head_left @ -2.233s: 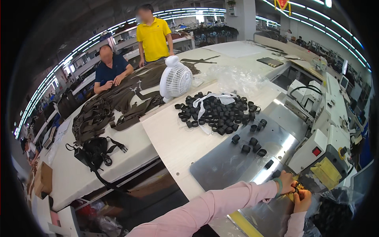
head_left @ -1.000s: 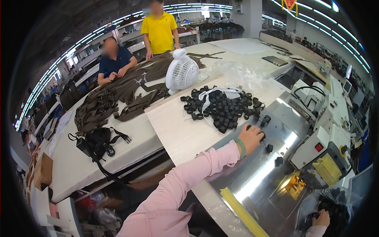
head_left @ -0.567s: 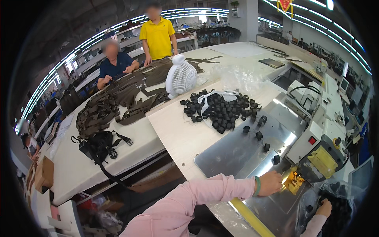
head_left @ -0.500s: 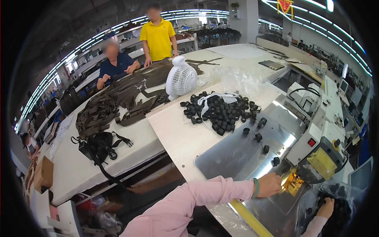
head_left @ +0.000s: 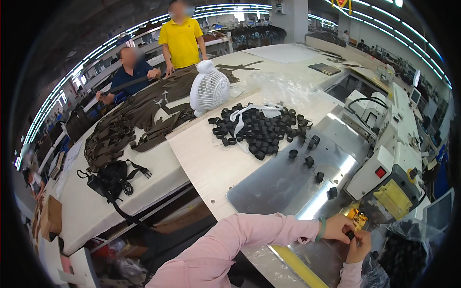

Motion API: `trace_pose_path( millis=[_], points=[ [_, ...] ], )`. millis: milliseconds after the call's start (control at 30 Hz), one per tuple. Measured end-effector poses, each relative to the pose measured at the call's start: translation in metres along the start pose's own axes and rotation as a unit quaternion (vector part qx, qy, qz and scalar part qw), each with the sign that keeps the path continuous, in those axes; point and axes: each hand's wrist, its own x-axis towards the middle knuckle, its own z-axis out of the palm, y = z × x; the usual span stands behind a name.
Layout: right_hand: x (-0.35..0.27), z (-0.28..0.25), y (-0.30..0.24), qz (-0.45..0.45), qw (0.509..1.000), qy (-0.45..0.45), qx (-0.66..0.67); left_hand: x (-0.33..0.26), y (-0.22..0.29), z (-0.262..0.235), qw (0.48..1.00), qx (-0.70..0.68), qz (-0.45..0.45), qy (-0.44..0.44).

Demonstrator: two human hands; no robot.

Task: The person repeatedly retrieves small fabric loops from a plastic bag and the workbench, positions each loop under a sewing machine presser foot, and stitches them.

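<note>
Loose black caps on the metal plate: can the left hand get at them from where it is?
Probably yes. The left hand is at the machine's needle area, meeting the right hand on a small black part. The nearest loose black cap lies just beyond on the bare metal plate, with nothing between.

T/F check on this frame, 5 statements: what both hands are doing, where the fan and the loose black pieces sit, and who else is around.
1. Both hands meet at a small black piece under the machine's head. True: the left hand and right hand pinch the small black piece beside the sewing machine.
2. The white fan lies tipped over on the metal plate. False: the white fan stands upright on the wooden tabletop, away from the metal plate.
3. A heap of black pieces lies behind the plate. True: the heap of black pieces is there.
4. The left wrist is bare. False: it wears a green wristband.
5. No one else is present. False: a person in a yellow shirt stands at the far table.
</note>
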Motion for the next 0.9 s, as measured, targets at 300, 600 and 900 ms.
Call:
trace_pose_path(
  millis=[300,600,900],
  points=[
    [-0.001,0.0,-0.001,0.06,0.997,-0.02,0.035,0.001,-0.008,0.0,0.999,0.0,0.041,0.034],
    [-0.005,-0.004,-0.021,-0.016,0.997,-0.07,0.013,-0.005,-0.008,-0.004,1.0,0.019,0.015,-0.019],
    [0.016,-0.003,-0.016,-0.13,0.975,-0.175,0.035,-0.009,0.005,-0.029,0.982,-0.07,-0.165,-0.067]
  ],
)
